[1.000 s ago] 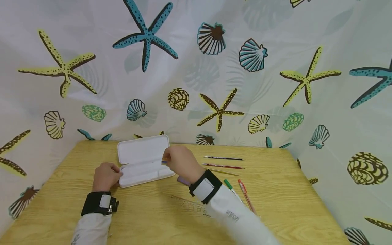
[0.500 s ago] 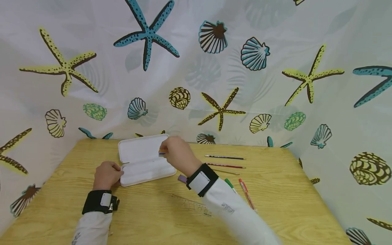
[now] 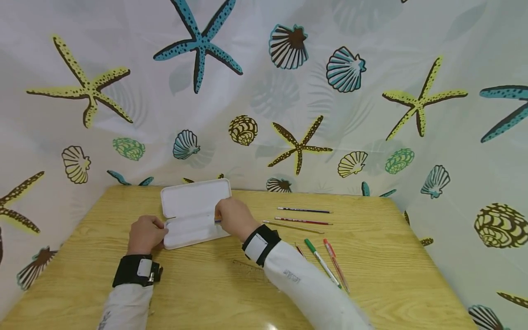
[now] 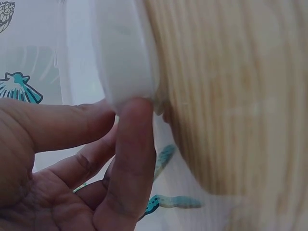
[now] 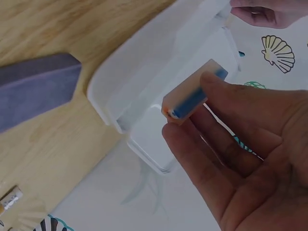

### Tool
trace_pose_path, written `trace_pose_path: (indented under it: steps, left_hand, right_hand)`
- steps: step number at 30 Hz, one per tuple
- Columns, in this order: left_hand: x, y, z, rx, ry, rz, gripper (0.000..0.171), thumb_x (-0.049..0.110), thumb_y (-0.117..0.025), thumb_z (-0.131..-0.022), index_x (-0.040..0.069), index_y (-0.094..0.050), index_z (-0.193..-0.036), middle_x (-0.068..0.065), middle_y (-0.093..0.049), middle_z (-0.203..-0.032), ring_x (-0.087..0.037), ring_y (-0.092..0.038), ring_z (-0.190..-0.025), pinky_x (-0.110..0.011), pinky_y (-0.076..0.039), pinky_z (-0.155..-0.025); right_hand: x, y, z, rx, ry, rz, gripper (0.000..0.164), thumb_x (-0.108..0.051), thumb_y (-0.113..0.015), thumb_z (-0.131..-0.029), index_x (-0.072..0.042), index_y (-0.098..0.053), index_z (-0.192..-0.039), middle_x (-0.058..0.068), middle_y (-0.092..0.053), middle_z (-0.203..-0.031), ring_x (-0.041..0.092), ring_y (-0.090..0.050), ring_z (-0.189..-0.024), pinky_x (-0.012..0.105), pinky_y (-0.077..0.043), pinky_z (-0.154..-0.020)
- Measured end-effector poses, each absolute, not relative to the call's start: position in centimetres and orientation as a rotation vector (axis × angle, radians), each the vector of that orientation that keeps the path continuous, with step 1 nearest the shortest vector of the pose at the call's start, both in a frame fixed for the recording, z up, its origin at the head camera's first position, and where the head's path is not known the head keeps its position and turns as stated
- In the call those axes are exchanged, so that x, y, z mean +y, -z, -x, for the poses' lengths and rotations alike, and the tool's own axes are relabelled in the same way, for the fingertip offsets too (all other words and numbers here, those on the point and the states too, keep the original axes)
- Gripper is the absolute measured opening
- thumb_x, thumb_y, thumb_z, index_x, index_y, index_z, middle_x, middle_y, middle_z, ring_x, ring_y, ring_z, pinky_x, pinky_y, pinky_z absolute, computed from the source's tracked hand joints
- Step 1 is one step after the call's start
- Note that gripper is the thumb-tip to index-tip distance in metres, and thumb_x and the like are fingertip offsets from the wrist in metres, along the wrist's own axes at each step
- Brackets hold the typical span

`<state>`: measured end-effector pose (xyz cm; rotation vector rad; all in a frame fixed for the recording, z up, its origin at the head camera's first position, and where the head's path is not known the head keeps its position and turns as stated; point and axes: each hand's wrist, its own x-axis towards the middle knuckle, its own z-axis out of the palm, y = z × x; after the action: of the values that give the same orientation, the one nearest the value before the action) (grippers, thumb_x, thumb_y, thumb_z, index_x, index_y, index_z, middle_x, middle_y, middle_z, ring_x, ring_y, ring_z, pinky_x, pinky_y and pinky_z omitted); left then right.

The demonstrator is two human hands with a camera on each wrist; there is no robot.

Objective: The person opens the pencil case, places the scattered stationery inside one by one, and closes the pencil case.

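An open white pencil case lies on the wooden table, lid tipped back. My left hand holds the case's left end; in the left wrist view the thumb and a finger pinch its white rim. My right hand is at the right end of the case tray. It pinches a small orange and blue eraser just above the case; the eraser barely shows in the head view.
Three thin pencils lie to the right of the case. A green pen and a red pen lie nearer. A clear ruler sits by my right forearm. A purple block rests beside the case. A shell-print curtain surrounds the table.
My right hand lifted the eraser up to the lid, then brought it down to the right end of the tray. The left hand kept its hold on the case.
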<state>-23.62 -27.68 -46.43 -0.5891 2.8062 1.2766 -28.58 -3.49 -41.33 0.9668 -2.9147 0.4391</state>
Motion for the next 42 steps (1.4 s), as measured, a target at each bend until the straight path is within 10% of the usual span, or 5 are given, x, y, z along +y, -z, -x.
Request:
trace_pose_path:
  steps: [42]
  left_hand:
    - [-28.0, 46.4, 23.4, 2.815, -1.352, 0.540, 0.016, 0.004, -0.070, -0.091, -0.011, -0.065, -0.096, -0.023, -0.064, -0.086, -0.017, -0.062, -0.052, -0.027, -0.051, -0.048]
  right_hand:
    - [-3.8, 42.5, 28.9, -2.919, -0.102, -1.062, 0.007, -0.008, -0.078, -0.091, -0.010, -0.076, -0.084, 0.002, -0.073, -0.087, 0.011, -0.064, -0.073, 0.026, -0.054, -0.064]
